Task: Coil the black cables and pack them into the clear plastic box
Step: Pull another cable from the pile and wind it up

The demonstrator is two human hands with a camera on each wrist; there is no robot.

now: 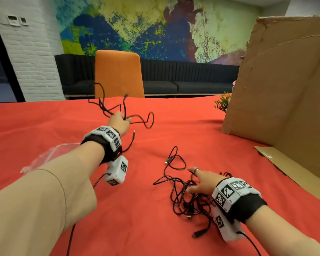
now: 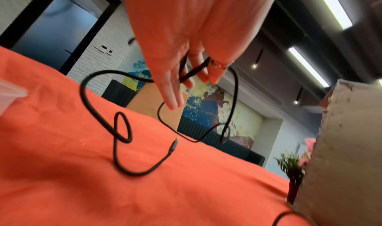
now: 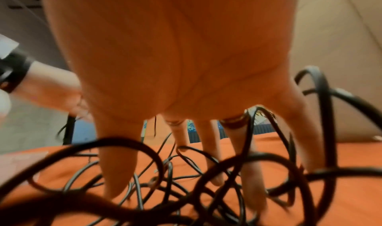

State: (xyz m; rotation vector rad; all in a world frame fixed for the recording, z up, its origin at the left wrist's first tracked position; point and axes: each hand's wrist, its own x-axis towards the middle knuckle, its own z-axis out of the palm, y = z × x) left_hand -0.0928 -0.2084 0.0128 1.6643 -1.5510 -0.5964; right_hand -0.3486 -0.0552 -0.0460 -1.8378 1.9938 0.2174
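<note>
A thin black cable (image 1: pixel 118 109) dangles in loose loops at centre frame, the left hand (image 1: pixel 119 121) clenched round it above the red-clothed tabletop (image 1: pixel 63 119). Lower right, the right hand (image 1: pixel 203 182) lies flat, grip released, fingers spread on the tangled pile of black cables (image 1: pixel 185 198). The clear plastic box (image 1: pixel 54 153) peeks out mid-left behind the left forearm.

Bright, even room light, apparently from the ceiling strip lights (image 2: pixel 332 5). Soft shadows fall on the red cloth (image 1: pixel 137 228). Wide-angle bending warps the edges; the nearest cables (image 3: pixel 132 149) in the right wrist view are blurred.
</note>
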